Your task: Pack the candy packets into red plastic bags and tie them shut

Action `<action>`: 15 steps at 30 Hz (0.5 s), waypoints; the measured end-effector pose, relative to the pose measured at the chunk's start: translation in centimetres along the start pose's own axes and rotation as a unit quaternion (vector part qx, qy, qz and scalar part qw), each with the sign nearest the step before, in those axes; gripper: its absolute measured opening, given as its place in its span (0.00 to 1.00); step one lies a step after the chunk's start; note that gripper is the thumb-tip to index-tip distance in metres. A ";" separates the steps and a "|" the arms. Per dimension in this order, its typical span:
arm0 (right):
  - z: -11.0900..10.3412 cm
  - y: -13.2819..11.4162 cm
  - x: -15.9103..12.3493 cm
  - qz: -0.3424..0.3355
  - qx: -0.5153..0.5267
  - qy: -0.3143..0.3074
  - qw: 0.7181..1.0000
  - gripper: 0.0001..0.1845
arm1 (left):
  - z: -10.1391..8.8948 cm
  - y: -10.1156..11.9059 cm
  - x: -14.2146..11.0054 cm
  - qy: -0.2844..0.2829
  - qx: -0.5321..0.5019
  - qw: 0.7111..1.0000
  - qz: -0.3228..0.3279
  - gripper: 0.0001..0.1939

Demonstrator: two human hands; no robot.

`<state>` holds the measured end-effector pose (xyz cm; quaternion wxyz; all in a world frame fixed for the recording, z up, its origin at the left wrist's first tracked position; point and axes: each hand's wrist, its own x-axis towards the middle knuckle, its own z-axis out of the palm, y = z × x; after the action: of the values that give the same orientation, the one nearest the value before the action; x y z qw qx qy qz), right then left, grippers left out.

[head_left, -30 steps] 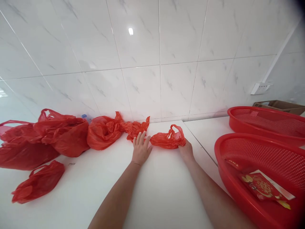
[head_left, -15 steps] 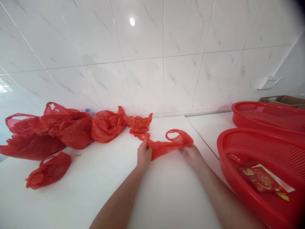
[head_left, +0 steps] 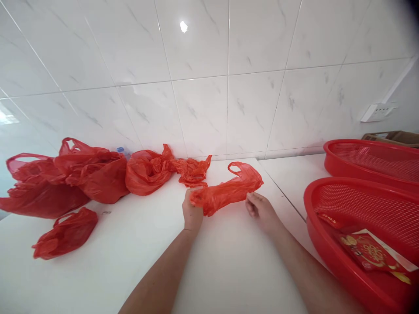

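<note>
My left hand (head_left: 192, 211) is closed on one end of a thin red plastic carrier bag (head_left: 222, 193), which stretches rightward above the white table (head_left: 225, 270). The bag's handle loop (head_left: 240, 171) stands up at its far end. My right hand (head_left: 262, 213) lies just below the bag, fingers loosely curled, apparently not touching it. A crumpled red bag (head_left: 193, 171) lies beyond my left hand, against the wall.
Several bunched red plastic bags (head_left: 91, 176) lie along the table's left side, with a bottle (head_left: 123, 152) partly hidden behind them. Two red mesh baskets (head_left: 373, 161) stand at right, the nearer (head_left: 356, 205) holding a red packet (head_left: 369, 252). White marble-look tiles form the wall.
My right hand has let go of the bag and drawn back slightly. The bag has shifted up and left, now held only by my left hand, and its handle loop sits higher.
</note>
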<state>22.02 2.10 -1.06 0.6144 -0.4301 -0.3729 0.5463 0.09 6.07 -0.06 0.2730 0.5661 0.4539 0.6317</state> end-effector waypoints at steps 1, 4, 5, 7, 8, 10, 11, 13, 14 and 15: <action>0.7 0.0 -0.4 0.013 -0.028 -0.025 0.999 0.18 | 0.3 0.1 -0.4 -0.033 0.020 0.998 0.056 0.08; 2.1 0.1 -1.1 0.049 -0.065 -0.089 0.993 0.24 | 1.3 0.7 -2.0 -0.161 0.083 0.957 0.227 0.06; 2.2 0.2 -1.1 0.054 -0.063 -0.099 0.992 0.25 | 1.7 0.8 -2.6 -0.205 0.097 0.936 0.271 0.05; 2.2 0.2 -1.1 0.055 -0.049 -0.102 0.992 0.23 | 2.3 1.1 -3.6 -0.281 0.121 0.895 0.325 0.06; 2.1 0.3 -1.1 0.053 -0.038 -0.090 0.994 0.21 | 2.6 1.1 -3.9 -0.311 0.137 0.879 0.336 0.07; 1.8 0.4 -0.9 0.052 -0.017 -0.068 0.996 0.17 | 2.9 1.0 -4.3 -0.356 0.177 0.854 0.335 0.07; 1.7 0.5 -0.9 0.049 -0.009 -0.062 0.997 0.16 | 2.9 0.9 -4.2 -0.371 0.199 0.846 0.328 0.07; 1.7 0.5 -0.8 0.039 -0.002 -0.050 0.998 0.16 | 2.6 0.8 -3.8 -0.381 0.240 0.838 0.308 0.06; 1.7 0.5 -0.8 0.031 -0.005 -0.042 0.999 0.17 | 2.4 0.7 -3.4 -0.377 0.259 0.839 0.295 0.06; 1.8 0.4 -0.8 0.022 -0.010 -0.035 0.999 0.17 | 2.1 0.7 -3.1 -0.369 0.274 0.843 0.278 0.06</action>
<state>20.10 1.50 -0.76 0.5846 -0.4251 -0.3895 0.5709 2.89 3.68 -0.98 0.0674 0.9116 0.2975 0.2755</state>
